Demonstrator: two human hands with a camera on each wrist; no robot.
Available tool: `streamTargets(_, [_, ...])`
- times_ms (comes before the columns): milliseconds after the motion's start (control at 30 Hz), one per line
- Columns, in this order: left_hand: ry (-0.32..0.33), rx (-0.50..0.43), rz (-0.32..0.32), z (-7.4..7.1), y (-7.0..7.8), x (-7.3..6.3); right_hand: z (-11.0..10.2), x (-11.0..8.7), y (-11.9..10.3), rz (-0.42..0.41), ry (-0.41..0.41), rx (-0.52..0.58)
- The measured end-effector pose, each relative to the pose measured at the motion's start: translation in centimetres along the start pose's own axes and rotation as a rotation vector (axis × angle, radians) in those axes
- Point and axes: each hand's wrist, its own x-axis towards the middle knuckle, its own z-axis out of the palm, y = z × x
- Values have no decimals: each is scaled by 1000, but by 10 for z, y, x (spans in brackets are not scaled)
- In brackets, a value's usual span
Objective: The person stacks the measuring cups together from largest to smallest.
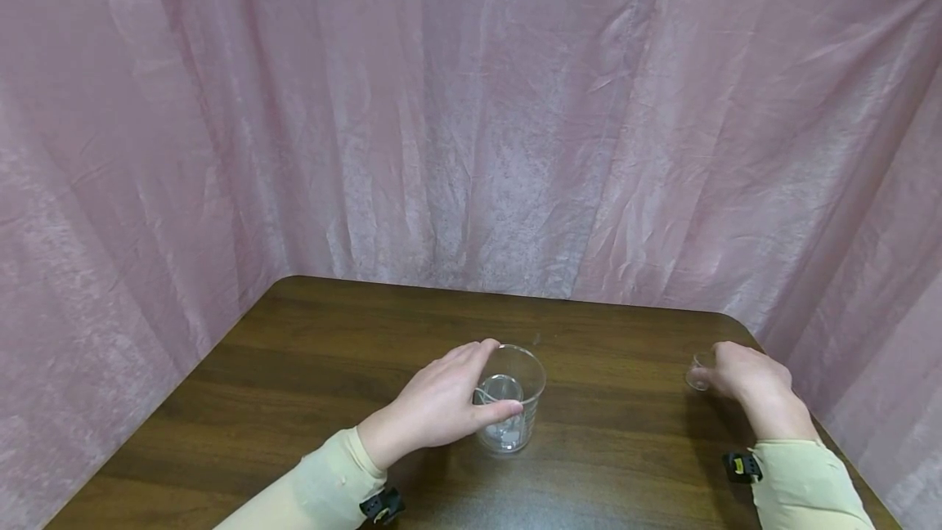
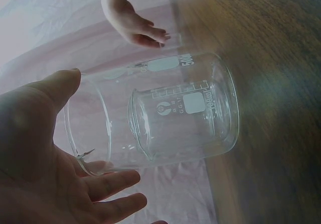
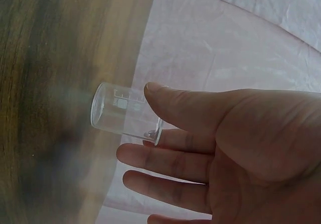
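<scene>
A large clear glass beaker (image 1: 531, 419) stands upright on the table, with white print reading 500 on its wall in the left wrist view. Inside it sits a smaller glass beaker (image 2: 193, 106) with its own white scale. My left hand (image 1: 437, 407) grips the large beaker at its rim, thumb on the near side and fingers on the far side. Over at the right, my right hand (image 1: 754, 383) holds a tiny glass beaker (image 3: 118, 111) near its rim between thumb and index finger. The other right fingers stretch out beside it.
The brown wooden table (image 1: 331, 350) has rounded back corners, and its right edge runs close by my right hand. Pink curtains (image 1: 471, 121) hang behind the table and along both sides. Each wrist carries a small black device below the sleeve cuff.
</scene>
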Motion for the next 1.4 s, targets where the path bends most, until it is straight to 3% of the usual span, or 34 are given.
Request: streamTargets(1400, [-5, -6, -11, 2, -2, 1, 4, 4, -4, -17, 51, 9])
